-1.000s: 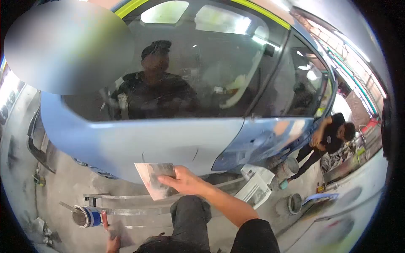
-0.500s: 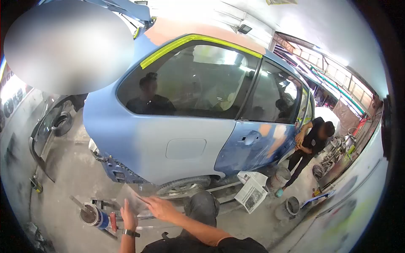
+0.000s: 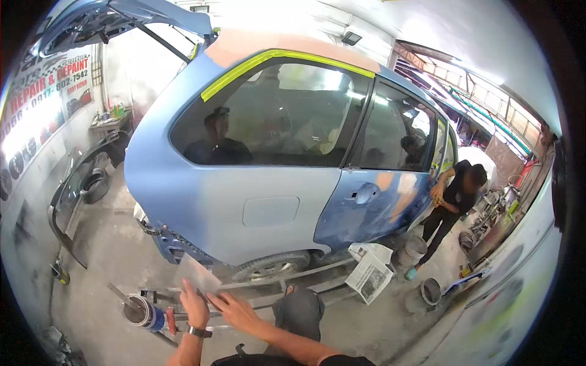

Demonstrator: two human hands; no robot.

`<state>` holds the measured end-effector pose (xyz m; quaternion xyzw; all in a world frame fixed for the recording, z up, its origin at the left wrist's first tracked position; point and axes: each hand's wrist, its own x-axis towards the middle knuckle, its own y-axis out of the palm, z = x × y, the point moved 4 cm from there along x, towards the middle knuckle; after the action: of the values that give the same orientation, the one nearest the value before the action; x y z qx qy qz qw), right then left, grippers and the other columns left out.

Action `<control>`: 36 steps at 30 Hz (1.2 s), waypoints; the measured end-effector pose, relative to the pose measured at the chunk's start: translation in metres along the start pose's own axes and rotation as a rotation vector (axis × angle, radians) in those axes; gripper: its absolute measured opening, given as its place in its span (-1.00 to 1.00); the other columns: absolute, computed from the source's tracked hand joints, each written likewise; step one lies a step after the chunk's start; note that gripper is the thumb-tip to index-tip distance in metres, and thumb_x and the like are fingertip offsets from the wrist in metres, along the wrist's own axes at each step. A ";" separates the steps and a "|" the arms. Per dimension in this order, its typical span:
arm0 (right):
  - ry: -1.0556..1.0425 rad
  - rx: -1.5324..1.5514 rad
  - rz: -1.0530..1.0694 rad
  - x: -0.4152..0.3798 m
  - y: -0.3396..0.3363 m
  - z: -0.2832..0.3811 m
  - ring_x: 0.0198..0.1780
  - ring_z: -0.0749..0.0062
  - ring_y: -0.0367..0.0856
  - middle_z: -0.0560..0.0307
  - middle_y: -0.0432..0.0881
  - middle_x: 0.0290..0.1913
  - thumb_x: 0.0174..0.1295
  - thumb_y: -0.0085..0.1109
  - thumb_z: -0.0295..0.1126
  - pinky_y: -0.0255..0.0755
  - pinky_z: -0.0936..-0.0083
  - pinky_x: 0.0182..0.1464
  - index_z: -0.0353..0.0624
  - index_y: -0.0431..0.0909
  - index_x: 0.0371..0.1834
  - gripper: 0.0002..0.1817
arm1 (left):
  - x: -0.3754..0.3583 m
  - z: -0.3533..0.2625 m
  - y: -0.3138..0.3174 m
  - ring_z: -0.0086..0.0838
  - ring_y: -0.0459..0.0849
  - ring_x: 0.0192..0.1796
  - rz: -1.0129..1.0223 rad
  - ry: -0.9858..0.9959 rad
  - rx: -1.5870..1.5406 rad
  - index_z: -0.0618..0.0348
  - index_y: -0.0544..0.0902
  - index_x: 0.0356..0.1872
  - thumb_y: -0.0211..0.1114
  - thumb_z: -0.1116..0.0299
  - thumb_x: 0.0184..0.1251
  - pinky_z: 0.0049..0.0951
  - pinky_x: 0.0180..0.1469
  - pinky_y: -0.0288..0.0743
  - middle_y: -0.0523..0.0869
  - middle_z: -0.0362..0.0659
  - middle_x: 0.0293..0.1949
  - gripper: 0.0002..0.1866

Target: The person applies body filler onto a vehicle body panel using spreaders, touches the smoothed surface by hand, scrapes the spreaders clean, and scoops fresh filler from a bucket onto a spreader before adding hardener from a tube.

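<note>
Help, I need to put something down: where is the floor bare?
The floor looks bare between the black bumper and the blue can, and between the bent knee and the lower bucket. It is crowded beside the wheel, with rails, newspaper and another bucket.

1. My view is bright overall, with whitish light coming strongest from the upper right, around the strip light [image 3: 479,72] and the slatted opening [image 3: 516,113].
2. I get glare washing out part of the banner [image 3: 67,100] at left, and pale reflections across the dark rear window [image 3: 262,131].
3. Shadows look soft to me, deepest beneath the car [image 3: 162,195].
4. My wide lens bends the walls and floor [image 3: 110,244] into curves, and the picture's corners fall to black.
5. The bodywork reads fairly sharp; the other person's head [image 3: 475,178] is blurred.
</note>
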<state>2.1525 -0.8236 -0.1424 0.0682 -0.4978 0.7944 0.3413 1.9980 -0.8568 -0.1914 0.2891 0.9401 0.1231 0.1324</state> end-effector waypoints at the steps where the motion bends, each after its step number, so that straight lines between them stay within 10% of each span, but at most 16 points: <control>1: 0.051 -0.001 0.016 -0.004 0.005 -0.004 -0.07 -0.05 0.63 -0.06 0.54 0.00 0.25 0.16 -0.45 0.59 0.14 -0.18 0.08 0.29 0.51 -0.31 | -0.017 -0.007 0.007 -0.59 0.42 -0.42 0.000 0.019 -0.056 0.21 0.47 -0.47 0.02 -0.08 0.62 -0.44 -0.39 0.38 0.52 -0.28 -0.46 -0.44; 8: 0.092 0.055 0.013 -0.016 0.028 -0.020 -0.06 -0.06 0.61 -0.04 0.57 -0.02 0.26 0.16 -0.45 0.57 0.15 -0.10 0.12 0.30 0.51 -0.31 | -0.043 0.022 -0.045 -0.57 0.43 -0.34 0.152 -0.044 0.376 0.39 0.64 -0.33 -0.02 -0.09 0.63 -0.37 -0.35 0.36 0.60 -0.24 -0.43 -0.36; 11: 0.063 0.053 -0.176 -0.003 0.024 -0.057 -0.04 -0.01 0.62 -0.02 0.58 -0.01 0.27 0.15 -0.44 0.59 0.19 -0.12 0.12 0.33 0.50 -0.34 | -0.066 0.098 -0.063 -0.35 0.53 -0.22 0.161 0.269 0.690 0.47 0.60 -0.15 0.07 0.00 0.60 -0.22 -0.18 0.44 0.66 -0.05 -0.30 -0.45; 14: 0.180 0.192 -0.156 0.018 -0.039 -0.049 0.00 0.06 0.63 -0.01 0.60 0.01 0.26 0.16 -0.43 0.60 0.21 -0.12 0.07 0.38 0.46 -0.37 | -0.049 0.088 -0.079 -0.25 0.67 -0.05 0.083 -0.086 0.250 0.43 0.57 0.04 0.12 0.08 0.58 -0.23 0.01 0.57 0.71 -0.01 -0.11 -0.53; 18: -0.158 -0.049 -0.095 -0.002 -0.048 0.009 -0.02 0.12 0.67 0.03 0.62 0.00 0.21 0.22 -0.39 0.61 0.22 -0.16 0.00 0.44 0.40 -0.39 | -0.032 0.079 -0.075 -0.62 0.58 -0.49 0.178 -0.800 -0.789 0.09 0.58 -0.20 0.10 0.19 0.59 -0.60 -0.42 0.59 0.61 -0.33 -0.44 -0.78; 21: -0.629 0.108 -0.047 -0.015 -0.039 0.072 -0.07 0.13 0.68 0.05 0.63 -0.03 0.18 0.24 -0.35 0.62 0.23 -0.23 0.03 0.42 0.41 -0.36 | -0.063 0.093 -0.054 -0.62 0.53 -0.59 0.202 -1.042 -0.799 0.03 0.59 -0.24 0.08 0.12 0.57 -0.65 -0.58 0.48 0.56 -0.35 -0.55 -0.74; 23: -0.333 0.062 0.053 -0.015 -0.038 0.043 -0.08 0.13 0.68 0.08 0.64 -0.01 0.19 0.23 -0.34 0.63 0.26 -0.19 0.06 0.42 0.41 -0.36 | -0.080 0.108 -0.055 -0.56 0.58 -0.55 0.284 -1.135 -0.870 0.03 0.62 -0.21 0.06 0.13 0.54 -0.60 -0.55 0.52 0.59 -0.33 -0.53 -0.74; 26: -0.043 0.045 0.018 -0.027 -0.013 -0.048 0.00 0.10 0.68 0.09 0.66 0.07 0.26 0.17 -0.33 0.62 0.28 -0.04 0.10 0.46 0.39 -0.44 | -0.108 0.046 -0.038 -0.63 0.45 -0.67 0.729 -1.012 -0.625 -0.01 0.53 -0.39 0.11 0.02 0.59 -0.63 -0.69 0.33 0.47 -0.36 -0.62 -0.65; 27: -0.042 0.071 0.058 -0.030 -0.028 -0.033 0.07 0.09 0.67 0.09 0.67 0.12 0.31 0.13 -0.32 0.60 0.27 0.03 0.08 0.49 0.37 -0.49 | -0.084 0.068 -0.059 -0.59 0.52 -0.63 0.700 -0.828 -0.481 0.03 0.56 -0.38 0.17 0.04 0.55 -0.55 -0.69 0.35 0.57 -0.29 -0.57 -0.66; 28: -0.047 0.089 0.104 -0.030 -0.046 -0.018 0.13 0.08 0.67 0.10 0.67 0.17 0.36 0.10 -0.31 0.58 0.27 0.11 0.07 0.52 0.35 -0.53 | -0.094 0.015 -0.041 -0.56 0.54 -0.57 0.253 -0.464 0.097 0.11 0.60 -0.34 0.23 0.04 0.51 -0.51 -0.61 0.38 0.62 -0.20 -0.52 -0.65; 31: -0.231 0.099 0.036 -0.032 -0.051 -0.002 0.00 0.08 0.69 0.05 0.70 0.02 0.37 0.07 -0.35 0.62 0.26 -0.03 0.10 0.51 0.35 -0.54 | -0.059 0.003 -0.057 -0.42 0.52 -0.45 0.333 0.181 0.661 0.37 0.56 -0.33 0.31 0.15 0.43 -0.34 -0.38 0.44 0.64 -0.07 -0.49 -0.61; 33: 0.093 -0.009 0.054 -0.030 -0.050 -0.046 -0.08 0.03 0.70 0.01 0.71 -0.06 0.35 0.09 -0.36 0.62 0.21 -0.09 0.15 0.51 0.34 -0.54 | -0.064 -0.024 -0.054 -0.42 0.49 -0.41 0.430 0.239 0.877 0.36 0.53 -0.35 0.32 0.16 0.40 -0.31 -0.33 0.42 0.60 -0.03 -0.46 -0.62; 36: 0.009 0.099 -0.010 -0.029 -0.067 -0.012 -0.11 0.00 0.69 -0.02 0.70 -0.03 0.38 0.08 -0.34 0.61 0.20 -0.12 0.19 0.49 0.36 -0.54 | -0.068 -0.048 -0.050 -0.34 0.54 -0.38 0.378 0.364 0.911 0.38 0.53 -0.36 0.39 0.20 0.35 -0.27 -0.26 0.46 0.64 0.08 -0.43 -0.62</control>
<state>2.2183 -0.8094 -0.1109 0.0840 -0.4561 0.8167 0.3435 2.0110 -0.9435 -0.1500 0.4558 0.8376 -0.2281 -0.1967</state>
